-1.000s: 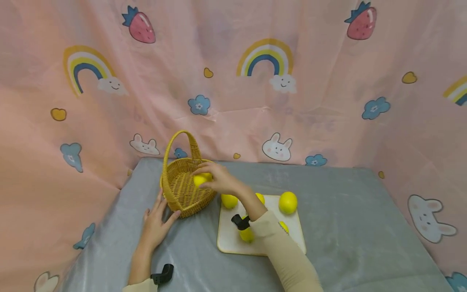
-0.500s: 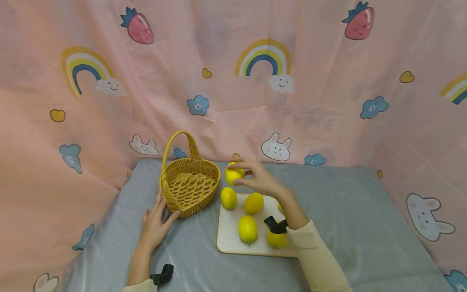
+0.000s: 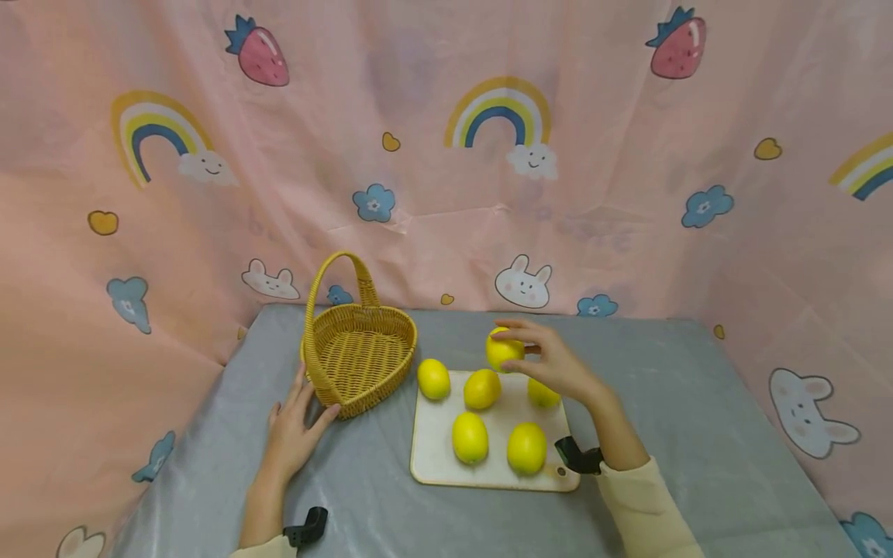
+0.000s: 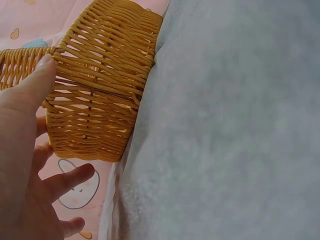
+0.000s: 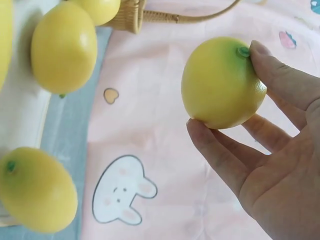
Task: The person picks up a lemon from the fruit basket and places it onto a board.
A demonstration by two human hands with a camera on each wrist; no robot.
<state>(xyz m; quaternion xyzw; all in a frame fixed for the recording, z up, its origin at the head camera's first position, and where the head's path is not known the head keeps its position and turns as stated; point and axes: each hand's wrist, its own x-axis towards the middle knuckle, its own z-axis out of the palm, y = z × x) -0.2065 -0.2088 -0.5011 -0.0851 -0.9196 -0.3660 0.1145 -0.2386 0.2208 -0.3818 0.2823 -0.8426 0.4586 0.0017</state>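
My right hand [image 3: 554,363] pinches a yellow lemon [image 3: 504,350] between thumb and fingertips, above the back edge of a white board [image 3: 438,461]. Its green stem end shows beside the thumb in the right wrist view. Several more lemons lie on the board, among them one lemon [image 3: 526,449] at the front right and another lemon [image 3: 434,379] at the back left corner. Left of the board stands a heart-shaped wicker basket [image 3: 380,397] with a tall handle; no lemon shows inside. With spread fingers, my left hand [image 3: 291,430] touches the basket's left side, thumb near its front point.
A grey cloth [image 3: 663,434] covers the table. Behind it hangs a pink patterned curtain [image 3: 418,256], close to the back of the basket. Each wrist carries a black camera mount, one mount [image 3: 307,527] at lower left.
Moving right from over the basket, my right hand carries the lemon past the board's left corner to above its back right. The left hand stays at the basket.
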